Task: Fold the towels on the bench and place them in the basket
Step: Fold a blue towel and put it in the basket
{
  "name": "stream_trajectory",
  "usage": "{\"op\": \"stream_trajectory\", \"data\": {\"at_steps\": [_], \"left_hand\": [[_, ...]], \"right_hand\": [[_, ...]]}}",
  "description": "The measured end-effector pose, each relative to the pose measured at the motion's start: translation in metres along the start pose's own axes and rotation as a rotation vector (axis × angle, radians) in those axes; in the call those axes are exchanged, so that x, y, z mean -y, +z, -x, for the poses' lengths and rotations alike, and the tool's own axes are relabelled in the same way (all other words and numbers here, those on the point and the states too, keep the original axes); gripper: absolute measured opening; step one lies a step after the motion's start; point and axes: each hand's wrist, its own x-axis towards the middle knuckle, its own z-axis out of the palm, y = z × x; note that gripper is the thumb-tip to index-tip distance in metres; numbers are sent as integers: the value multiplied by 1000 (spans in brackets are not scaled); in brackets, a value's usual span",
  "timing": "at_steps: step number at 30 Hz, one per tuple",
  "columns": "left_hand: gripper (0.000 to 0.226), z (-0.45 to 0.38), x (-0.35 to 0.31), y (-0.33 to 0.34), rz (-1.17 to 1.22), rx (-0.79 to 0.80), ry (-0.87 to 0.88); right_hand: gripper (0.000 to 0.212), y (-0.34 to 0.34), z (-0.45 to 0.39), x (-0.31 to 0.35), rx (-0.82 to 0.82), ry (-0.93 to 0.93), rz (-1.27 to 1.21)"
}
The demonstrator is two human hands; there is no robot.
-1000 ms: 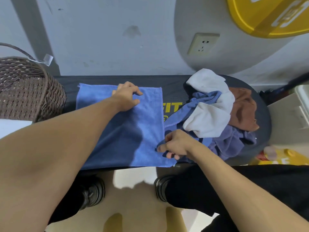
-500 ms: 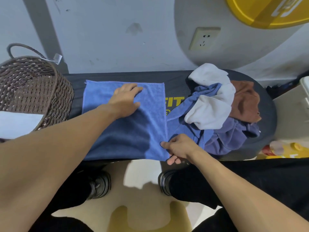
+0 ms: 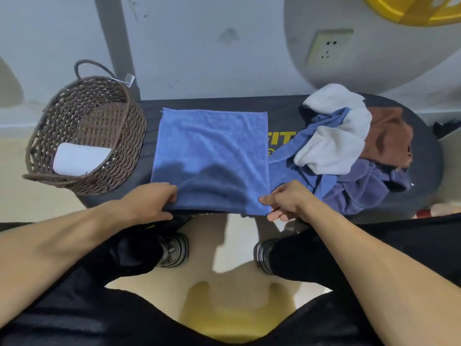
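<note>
A blue towel (image 3: 212,151) lies flat on the black bench (image 3: 282,113). My left hand (image 3: 152,202) pinches its near left corner at the bench's front edge. My right hand (image 3: 284,199) pinches the near right corner. To the right sits a heap of unfolded towels (image 3: 349,151): white, blue, brown and purple ones tangled together. At the bench's left end stands a brown woven basket (image 3: 99,116) with a folded white towel (image 3: 77,158) inside.
A grey wall with a power socket (image 3: 329,47) runs behind the bench. My two black shoes (image 3: 174,248) stand on the beige floor below the front edge. A yellow object (image 3: 411,8) hangs at the top right.
My left hand left the middle of the blue towel and came back to its near left corner. My right hand stayed at the near right corner. The view shifted, showing the whole basket.
</note>
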Motion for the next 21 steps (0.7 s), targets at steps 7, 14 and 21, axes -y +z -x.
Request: {"op": "stream_trajectory", "data": {"at_steps": [7,14,21], "left_hand": [[21,0,14,1,-9,0,-20],[24,2,20,0,-52,171,-55],[32,-3,19,-7,-103,-29,-49]], "right_hand": [[28,3,1,3,4,17,59],[24,3,6,9,15,43,192],[27,12,17,23,-190,-117,677]]}}
